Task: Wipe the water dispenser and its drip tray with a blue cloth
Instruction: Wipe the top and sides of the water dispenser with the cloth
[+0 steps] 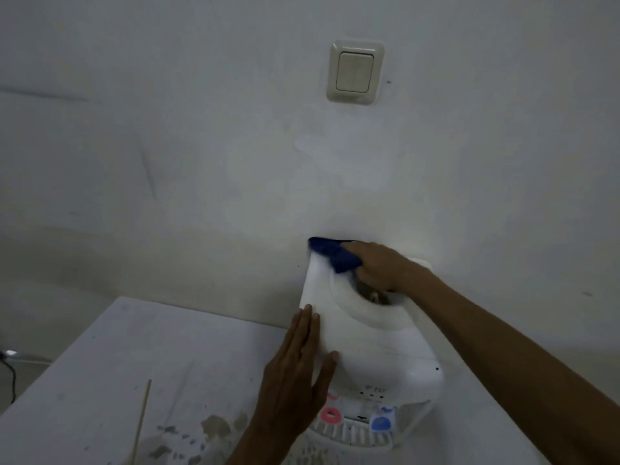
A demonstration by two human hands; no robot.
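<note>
A white water dispenser (375, 344) stands against the wall, seen from above, with a round bottle opening in its top. My right hand (379, 265) presses a dark blue cloth (333, 255) onto the far left corner of the top. My left hand (298, 374) lies flat against the dispenser's left side, fingers spread and holding nothing. Below the front sit a pink tap (330, 416) and a blue tap (380, 422), above the slotted white drip tray (355, 437).
The dispenser rests on a white table (134, 364) with chipped, stained paint near the front. A thin wooden stick (142, 421) lies on the table at the left. A beige wall switch (355, 72) is above. A dark cable (10, 374) hangs at the far left.
</note>
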